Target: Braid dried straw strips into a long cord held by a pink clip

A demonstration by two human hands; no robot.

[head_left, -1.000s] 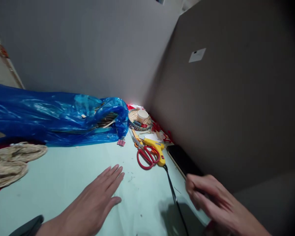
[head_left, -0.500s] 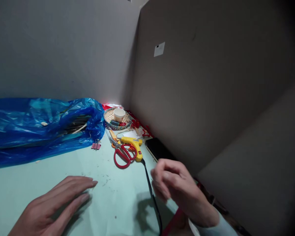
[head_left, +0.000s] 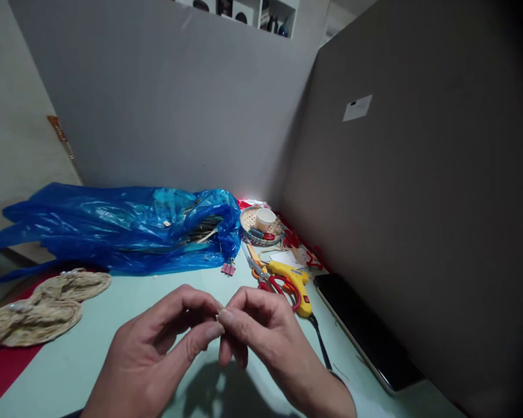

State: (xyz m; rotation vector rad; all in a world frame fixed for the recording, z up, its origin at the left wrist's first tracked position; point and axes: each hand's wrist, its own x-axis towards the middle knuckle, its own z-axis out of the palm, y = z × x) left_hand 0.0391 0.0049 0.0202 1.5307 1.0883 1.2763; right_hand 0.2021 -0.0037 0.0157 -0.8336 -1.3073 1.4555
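My left hand [head_left: 157,348] and my right hand [head_left: 265,342] meet above the pale green table [head_left: 148,287], fingertips pinched together. Something tiny and whitish shows between the tips, too small to name. Just beyond my right hand lie red-handled scissors [head_left: 293,285], partly hidden by its knuckles. Beside them rests a yellow glue gun [head_left: 303,296], its black cord running towards me. A pink binder clip [head_left: 228,267] sits ahead of my fingers.
A blue plastic bag [head_left: 126,232] with dark strips inside lies along the back. Woven straw slippers [head_left: 47,313] are on red cloth at left. A round woven tray [head_left: 248,223] holds a white cup [head_left: 265,219]. A black tablet or phone [head_left: 366,331] lies by the right partition.
My hands, apart before, have come together at the fingertips. The left was spread low over the table. The view has turned left, bringing in the slippers and the bag's handles.
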